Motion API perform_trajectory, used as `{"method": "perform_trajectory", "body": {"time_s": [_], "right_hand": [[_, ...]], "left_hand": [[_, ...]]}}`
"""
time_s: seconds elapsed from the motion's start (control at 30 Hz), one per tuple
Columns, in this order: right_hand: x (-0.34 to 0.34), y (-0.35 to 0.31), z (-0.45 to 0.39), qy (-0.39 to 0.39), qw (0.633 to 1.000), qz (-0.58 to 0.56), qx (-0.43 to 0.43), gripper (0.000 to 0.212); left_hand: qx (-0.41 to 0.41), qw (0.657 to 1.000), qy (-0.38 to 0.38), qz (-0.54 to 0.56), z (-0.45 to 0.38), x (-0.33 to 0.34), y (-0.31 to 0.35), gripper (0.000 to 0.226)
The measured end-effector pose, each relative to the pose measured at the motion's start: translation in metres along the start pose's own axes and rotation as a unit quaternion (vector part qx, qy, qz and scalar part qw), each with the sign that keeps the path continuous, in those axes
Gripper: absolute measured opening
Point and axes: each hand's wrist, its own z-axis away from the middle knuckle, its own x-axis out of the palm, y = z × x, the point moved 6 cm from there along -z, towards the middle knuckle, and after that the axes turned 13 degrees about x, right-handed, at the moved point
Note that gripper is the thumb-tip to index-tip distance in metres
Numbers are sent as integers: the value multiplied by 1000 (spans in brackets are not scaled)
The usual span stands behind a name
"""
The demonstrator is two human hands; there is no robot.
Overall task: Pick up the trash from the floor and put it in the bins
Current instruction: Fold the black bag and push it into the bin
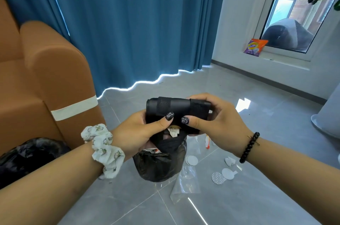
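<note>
Both my hands hold a black roll of bin bags [176, 109] at chest height over the floor. My left hand [139, 131] grips its left end with the thumb pressed on the front. My right hand [217, 116] grips the right end, thumb on the front too. Just under the roll stands a small bin lined with a black bag [158, 165], with paper scraps inside. On the grey floor to the right lie trash pieces: round white foil lids [223, 175], a crumpled white paper [230, 161], a clear plastic bag [184, 184] and a clear wrapper with an orange piece [207, 142].
An orange sofa [46, 81] stands at the left, with another black-bagged bin [29, 154] in front of it. Blue curtains [138, 22] hang behind. An orange and purple packet [254, 47] lies on the window sill at right. A white pot base [325, 119] is at the right edge.
</note>
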Motion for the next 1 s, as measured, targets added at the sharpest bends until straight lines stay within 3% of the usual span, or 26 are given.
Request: {"method": "perform_trajectory", "body": {"time_s": [0.17, 0.3, 0.37, 0.43, 0.5, 0.57, 0.67, 0.8, 0.9, 1.0], "right_hand": [[1, -4, -1, 42, 975, 174, -129, 43], [4, -5, -1, 39, 955, 240, -171, 44], [2, 2, -5, 7, 977, 183, -108, 35], [2, 15, -9, -36, 998, 20, 49, 28], [10, 31, -6, -71, 964, -147, 211, 27], [16, 37, -1, -88, 926, -230, 285, 28], [19, 36, 0, -80, 912, -267, 301, 16], [15, 41, -4, -32, 918, -258, 298, 26], [8, 44, -7, 27, 939, -182, 289, 29], [-2, 41, -10, 71, 957, -98, 263, 31]], "left_hand": [[-49, 991, 21, 126, -1, 0, -2, 53], [-25, 990, 46, 134, -3, -5, -2, 50], [-11, 993, 55, 102, -4, -7, -3, 44], [1, 994, 69, 80, -5, -12, -5, 39], [19, 994, 71, 80, -8, -13, -7, 43], [38, 995, 72, 63, -10, -13, -8, 51], [46, 996, 74, 24, -11, -10, -12, 53], [32, 998, 51, -17, -14, -12, -18, 54], [-13, 998, 28, -51, -16, -17, -34, 64], [-78, 993, 21, -82, -20, -25, -57, 53]]}}
